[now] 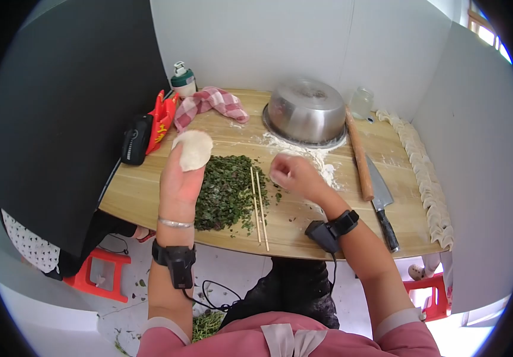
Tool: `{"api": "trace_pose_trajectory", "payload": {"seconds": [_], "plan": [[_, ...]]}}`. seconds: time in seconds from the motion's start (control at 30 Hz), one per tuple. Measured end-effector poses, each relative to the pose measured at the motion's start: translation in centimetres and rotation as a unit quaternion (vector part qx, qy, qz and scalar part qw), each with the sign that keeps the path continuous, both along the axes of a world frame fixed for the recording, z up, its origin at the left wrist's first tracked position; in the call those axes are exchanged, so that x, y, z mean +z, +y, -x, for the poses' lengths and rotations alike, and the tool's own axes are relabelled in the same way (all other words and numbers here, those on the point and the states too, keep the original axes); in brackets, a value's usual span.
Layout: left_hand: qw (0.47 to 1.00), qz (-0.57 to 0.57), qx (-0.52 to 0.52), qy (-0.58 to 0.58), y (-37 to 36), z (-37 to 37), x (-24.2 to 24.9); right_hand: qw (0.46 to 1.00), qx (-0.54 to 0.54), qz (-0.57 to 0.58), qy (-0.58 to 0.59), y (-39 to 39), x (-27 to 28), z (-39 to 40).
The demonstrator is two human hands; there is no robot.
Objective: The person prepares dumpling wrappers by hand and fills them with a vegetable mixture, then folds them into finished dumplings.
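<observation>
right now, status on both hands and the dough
Left hand open, palm up, dough wrapper on fingers. Right hand closed on dough piece, beside chopsticks. Chopped greens between hands.

Dough wrapper (193,149) hides left fingertips; overturned bowl (307,112) conceals contents.

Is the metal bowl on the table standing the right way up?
No, the metal bowl lies upside down on the table, its flat base facing up and its rim resting on the floured wood.
</observation>
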State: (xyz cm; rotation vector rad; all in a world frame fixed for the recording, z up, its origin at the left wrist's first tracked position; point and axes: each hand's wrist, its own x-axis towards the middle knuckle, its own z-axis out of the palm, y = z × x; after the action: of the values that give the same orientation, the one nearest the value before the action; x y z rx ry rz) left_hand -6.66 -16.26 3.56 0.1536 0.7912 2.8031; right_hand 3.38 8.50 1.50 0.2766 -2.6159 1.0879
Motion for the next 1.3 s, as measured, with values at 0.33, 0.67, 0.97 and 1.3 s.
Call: {"api": "trace_pose_trajectory", "payload": {"seconds": [0.33, 0.67, 0.97, 1.3], "plan": [[0.992, -0.081, 0.013, -0.099, -7.2, -7.4, -2.3, 0.947, 0.008, -0.315, -0.069, -10.0, -0.2, -1.5], [0.980, -0.132, 0.007, -0.148, -8.8, -9.7, -4.6, 0.961, 0.000, -0.276, -0.015, -9.7, -3.1, 0.6], [0.986, -0.128, -0.033, -0.097, -6.3, -10.7, -2.5, 0.997, 0.016, -0.078, -0.013, -7.2, 2.0, 0.4], [0.972, -0.092, -0.195, -0.090, 1.9, -10.1, -1.6, 0.987, 0.094, -0.119, 0.056, -7.9, 6.1, -1.0]]}}
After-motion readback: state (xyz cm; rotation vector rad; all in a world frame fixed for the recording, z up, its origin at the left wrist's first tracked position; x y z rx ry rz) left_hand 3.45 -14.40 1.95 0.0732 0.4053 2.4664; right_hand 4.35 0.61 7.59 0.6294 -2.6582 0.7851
